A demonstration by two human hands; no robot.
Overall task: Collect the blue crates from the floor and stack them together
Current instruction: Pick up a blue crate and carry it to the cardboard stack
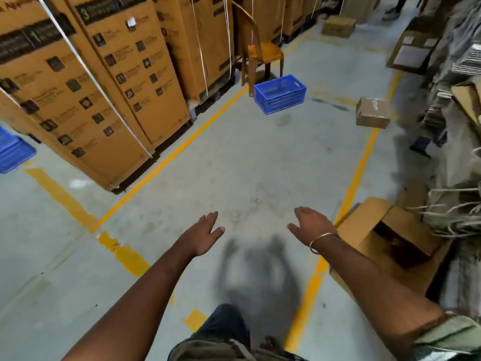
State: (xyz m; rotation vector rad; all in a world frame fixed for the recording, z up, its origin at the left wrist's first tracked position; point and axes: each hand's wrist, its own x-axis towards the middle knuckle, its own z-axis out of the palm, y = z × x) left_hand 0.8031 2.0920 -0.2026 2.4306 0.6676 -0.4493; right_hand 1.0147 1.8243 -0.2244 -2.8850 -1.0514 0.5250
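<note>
A blue slatted crate stands on the grey floor ahead, beside the legs of a brown plastic chair. Another blue crate shows partly at the left edge, behind the tall cartons. My left hand and my right hand are both stretched forward over bare floor, fingers straight and holding nothing. A metal bangle sits on my right wrist. Both hands are far short of the crate ahead.
Tall strapped cardboard cartons line the left side. Yellow floor lines mark the aisle. A small taped box lies right of the crate, an open carton sits near my right arm, and flattened cardboard piles fill the right edge.
</note>
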